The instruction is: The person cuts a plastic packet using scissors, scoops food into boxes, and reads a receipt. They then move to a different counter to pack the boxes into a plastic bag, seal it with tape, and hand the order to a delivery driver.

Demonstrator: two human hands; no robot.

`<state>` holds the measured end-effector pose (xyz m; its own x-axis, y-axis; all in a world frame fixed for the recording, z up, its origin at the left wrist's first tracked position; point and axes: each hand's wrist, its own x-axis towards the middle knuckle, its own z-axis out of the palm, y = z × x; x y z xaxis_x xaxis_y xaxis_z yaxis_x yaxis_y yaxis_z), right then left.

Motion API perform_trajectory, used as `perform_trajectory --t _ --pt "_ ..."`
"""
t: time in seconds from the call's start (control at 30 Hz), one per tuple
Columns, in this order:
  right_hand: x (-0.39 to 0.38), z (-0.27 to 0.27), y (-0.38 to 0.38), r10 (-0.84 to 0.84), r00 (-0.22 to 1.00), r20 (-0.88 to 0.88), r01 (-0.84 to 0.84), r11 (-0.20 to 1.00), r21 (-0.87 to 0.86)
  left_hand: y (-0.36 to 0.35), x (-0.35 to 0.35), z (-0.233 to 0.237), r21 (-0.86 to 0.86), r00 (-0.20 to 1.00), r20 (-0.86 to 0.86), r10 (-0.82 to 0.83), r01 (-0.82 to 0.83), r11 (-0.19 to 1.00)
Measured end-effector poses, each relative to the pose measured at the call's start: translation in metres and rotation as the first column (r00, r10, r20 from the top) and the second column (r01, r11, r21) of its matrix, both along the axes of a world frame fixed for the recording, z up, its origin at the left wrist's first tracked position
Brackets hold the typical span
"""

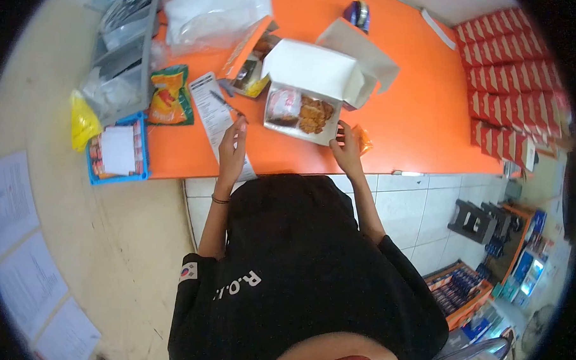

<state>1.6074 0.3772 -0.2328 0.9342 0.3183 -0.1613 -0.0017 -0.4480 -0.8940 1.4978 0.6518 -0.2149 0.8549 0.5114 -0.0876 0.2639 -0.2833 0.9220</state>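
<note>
An open cardboard food box (pixel 312 61) stands on the orange counter with its lid raised. Inside are fried chicken (pixel 315 115) and a paper-wrapped item (pixel 284 105). My right hand (pixel 347 151) grips the box's near right corner with thumb and fingers. An orange packet (pixel 365 139) lies just beyond that hand. My left hand (pixel 232 150) is closed over the lower part of a long printed receipt (pixel 208 104), with a dark pen (pixel 224 103) at its fingertips. Behind the receipt, a second open box (pixel 247 51) holds food and a yellow packet (pixel 258 86).
An orange-green snack pouch (pixel 171 96), a blue basket (pixel 143 146) and a grey organiser (pixel 136 67) line the left side. Plastic bags (pixel 217 19) lie at the back. A tape roll (pixel 356 16) is at the far edge. Stacked red boxes (pixel 510 80) fill the right end.
</note>
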Motion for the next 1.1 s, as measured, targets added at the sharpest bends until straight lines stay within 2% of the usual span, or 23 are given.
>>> perform_trajectory --t 0.03,0.1,0.17,0.23,0.37,0.43,0.47,0.53,0.57,0.6,0.63,0.67,0.7,0.77,0.8,0.83,0.87,0.9,0.97,1.0,1.03,1.07,1.1 --pt "0.002 0.004 -0.007 -0.023 1.0 0.007 0.023 1.0 -0.002 -0.003 0.009 -0.001 -0.121 1.0 0.022 -0.019 0.022 0.992" --pt "0.002 0.01 -0.02 0.051 0.993 -0.105 -0.056 0.997 -0.044 -0.008 0.03 -0.001 -0.156 0.999 0.044 -0.028 0.035 0.987" --pt "0.017 0.007 -0.021 0.065 0.997 -0.036 -0.064 0.997 0.033 -0.013 0.052 0.003 -0.266 0.993 0.091 -0.081 0.102 0.958" --pt "0.032 0.021 -0.005 -0.194 0.979 0.059 0.19 0.98 0.058 -0.014 0.076 0.007 -0.295 0.974 0.169 -0.15 0.195 0.935" --pt "0.058 0.051 0.016 -0.157 0.983 0.095 0.161 0.987 -0.031 -0.001 0.09 -0.005 -0.148 0.991 0.047 -0.125 0.131 0.98" --pt "0.05 0.04 0.01 -0.187 0.975 0.116 0.194 0.98 -0.051 -0.001 0.073 0.016 0.123 0.979 -0.027 -0.202 0.204 0.971" --pt "0.044 0.035 0.004 -0.205 0.969 0.138 0.217 0.973 -0.082 0.002 0.063 0.019 0.154 0.957 -0.127 -0.26 0.278 0.948" --pt "0.023 0.03 -0.006 -0.134 0.963 0.233 0.135 0.991 0.011 0.003 0.041 0.02 0.016 0.928 0.076 -0.365 0.365 0.931" --pt "0.014 0.029 -0.012 -0.06 0.944 0.325 0.034 0.996 0.086 0.003 0.033 0.019 -0.062 0.916 0.104 -0.388 0.395 0.917" --pt "0.009 0.037 -0.018 -0.07 0.942 0.33 0.046 0.996 0.08 0.003 0.027 0.018 -0.141 0.902 0.133 -0.411 0.427 0.893" --pt "0.006 0.049 -0.024 0.037 0.969 0.245 -0.062 0.994 0.094 0.0 0.022 0.025 -0.145 0.896 0.14 -0.421 0.439 0.887" --pt "0.005 0.057 -0.03 0.149 0.976 0.16 -0.169 0.979 0.117 -0.001 0.016 0.033 -0.328 0.901 0.159 -0.402 0.433 0.84" --pt "0.012 0.058 -0.043 0.141 0.976 0.167 -0.161 0.98 0.113 0.001 0.017 0.04 -0.496 0.908 0.174 -0.382 0.416 0.762" --pt "0.042 0.059 -0.072 0.217 0.927 -0.305 -0.129 0.95 0.283 0.025 0.034 0.041 -0.404 0.852 0.23 -0.47 0.523 0.751" --pt "0.057 0.056 -0.07 0.025 0.997 -0.074 -0.006 0.969 0.248 0.033 0.045 0.044 -0.308 0.795 0.266 -0.545 0.606 0.733" --pt "0.071 0.057 -0.064 0.028 0.998 -0.065 -0.011 0.968 0.251 0.027 0.063 0.058 -0.3 0.794 0.271 -0.544 0.607 0.736" --pt "0.084 0.058 -0.053 -0.255 0.967 0.005 0.251 0.957 0.142 0.017 0.088 0.083 -0.319 0.818 0.145 -0.557 0.572 0.756" --pt "0.096 0.059 -0.047 -0.506 0.857 0.099 0.503 0.862 0.057 0.013 0.112 0.096 -0.333 0.829 0.014 -0.559 0.531 0.779" --pt "0.12 0.056 -0.04 -0.426 0.889 0.17 0.426 0.904 0.038 0.02 0.16 0.061 -0.022 0.731 -0.095 -0.676 0.678 0.735" --pt "0.132 0.055 -0.037 -0.351 0.906 0.237 0.359 0.933 0.008 0.022 0.169 0.051 -0.015 0.742 -0.1 -0.663 0.665 0.746" --pt "0.146 0.054 -0.038 -0.339 0.911 0.235 0.345 0.939 0.019 0.023 0.178 0.047 -0.084 0.711 -0.335 -0.619 0.632 0.771" --pt "0.159 0.054 -0.043 -0.318 0.94 0.121 0.321 0.947 -0.005 0.025 0.182 0.043 -0.144 0.624 -0.552 -0.553 0.582 0.8" --pt "0.17 0.052 -0.051 -0.294 0.956 0.005 0.294 0.956 -0.027 0.024 0.171 0.047 -0.136 0.629 -0.56 -0.539 0.572 0.809"
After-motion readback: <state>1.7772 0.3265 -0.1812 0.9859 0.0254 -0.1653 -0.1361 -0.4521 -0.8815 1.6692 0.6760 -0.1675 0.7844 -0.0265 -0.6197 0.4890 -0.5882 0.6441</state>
